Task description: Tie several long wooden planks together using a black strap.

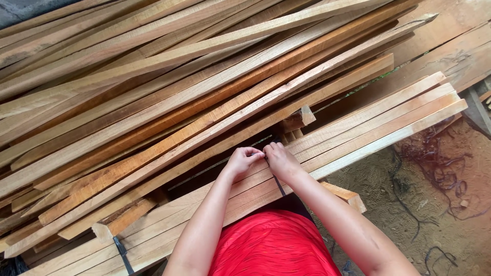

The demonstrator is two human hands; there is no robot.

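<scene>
- Two hands met at the middle of the view, fingertips together over a dark strap (279, 185) that crossed a bundle of pale wooden slats (378, 125).
- The left hand (242, 159) was curled narrow, fingers pinched at the strap's upper end, touching the right hand.
- The right hand (280, 159) was likewise closed in a pinch on the same strap (how firmly each gripped, I could not tell).
- That bundle lay flat and level, slats side by side, running from lower left to upper right just in front of the person's red garment (273, 245).
- A second dark strap (123, 254) wrapped the same bundle near the lower left edge.
- Behind the hands a large loose heap of longer planks (153, 92) lay criss-crossed, reddish and pale boards overlapping at slight angles.
- A short block (298, 119) stuck out from under the heap, just above the hands.
- Another short offcut (349, 196) jutted below the bundle, beside the right forearm.
- Bare earth (434, 204) showed at the right, with dark tangled strapping scraps (434, 166) lying on it.
- No bin, box or other container appeared; the strapped bundle alone held its slats together.
</scene>
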